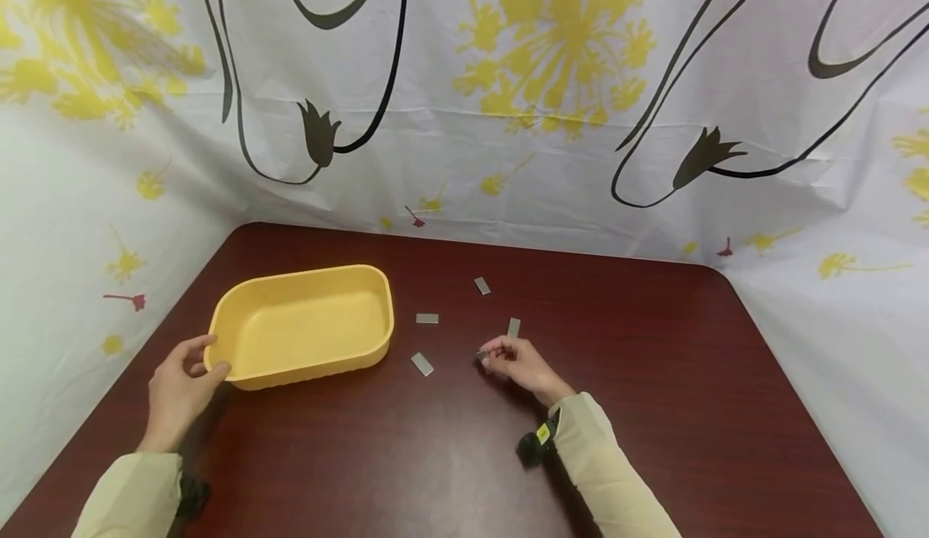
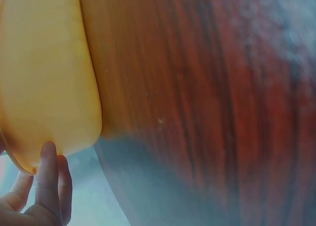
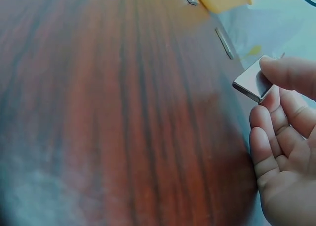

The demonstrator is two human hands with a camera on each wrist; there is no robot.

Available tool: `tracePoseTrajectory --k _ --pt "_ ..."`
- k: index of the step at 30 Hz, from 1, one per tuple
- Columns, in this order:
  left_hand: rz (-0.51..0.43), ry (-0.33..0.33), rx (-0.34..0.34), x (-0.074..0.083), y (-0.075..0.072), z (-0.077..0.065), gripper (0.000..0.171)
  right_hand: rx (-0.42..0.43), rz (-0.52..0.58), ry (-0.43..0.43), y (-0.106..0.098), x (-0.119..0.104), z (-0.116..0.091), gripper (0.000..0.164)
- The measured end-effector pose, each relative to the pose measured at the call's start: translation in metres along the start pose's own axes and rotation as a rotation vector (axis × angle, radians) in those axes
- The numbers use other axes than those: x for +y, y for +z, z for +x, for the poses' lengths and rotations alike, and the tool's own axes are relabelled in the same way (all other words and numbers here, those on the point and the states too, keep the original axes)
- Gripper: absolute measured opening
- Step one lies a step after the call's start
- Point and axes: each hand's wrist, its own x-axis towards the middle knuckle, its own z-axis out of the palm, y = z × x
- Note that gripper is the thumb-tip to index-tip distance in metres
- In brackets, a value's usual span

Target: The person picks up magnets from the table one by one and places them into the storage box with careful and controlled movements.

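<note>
My left hand [image 1: 181, 389] grips the near-left corner of a yellow plastic bin [image 1: 312, 320], thumb at the rim and fingers along the outer end wall. In the left wrist view, fingertips [image 2: 48, 154] press against the bin wall [image 2: 54, 73]. Right of the bin, my right hand [image 1: 518, 364] pinches a small flat silver metal block [image 3: 254, 82] between thumb and fingers, low over the table. Just behind that hand lies a similar metal block [image 1: 514, 327], partly covered by it in the head view. No blocks show inside the bin.
More flat metal blocks lie spread between bin and right hand: one near the bin's side [image 1: 427, 319], one closer to me [image 1: 422, 364], one farther back [image 1: 482, 285]. The dark red wooden table [image 1: 435, 457] ends at a flower-printed white curtain [image 1: 435, 118] behind and at both sides.
</note>
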Motion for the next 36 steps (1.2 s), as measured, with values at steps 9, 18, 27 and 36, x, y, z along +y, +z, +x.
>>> tracePoseTrajectory --k 9,18,27,36 --pt "0.000 0.001 0.000 0.003 0.001 0.002 0.045 0.042 0.022 0.032 -0.003 -0.006 0.003 0.019" --pt "-0.004 0.026 -0.003 0.004 -0.001 0.002 0.045 0.065 0.089 0.079 -0.001 -0.010 0.006 0.017" --pt "-0.003 0.022 -0.007 0.002 -0.002 0.002 0.045 0.117 0.174 0.059 0.011 -0.017 0.013 0.021" --pt "-0.012 0.025 0.006 0.000 -0.002 0.003 0.044 0.152 0.092 0.013 0.020 -0.031 0.021 0.017"
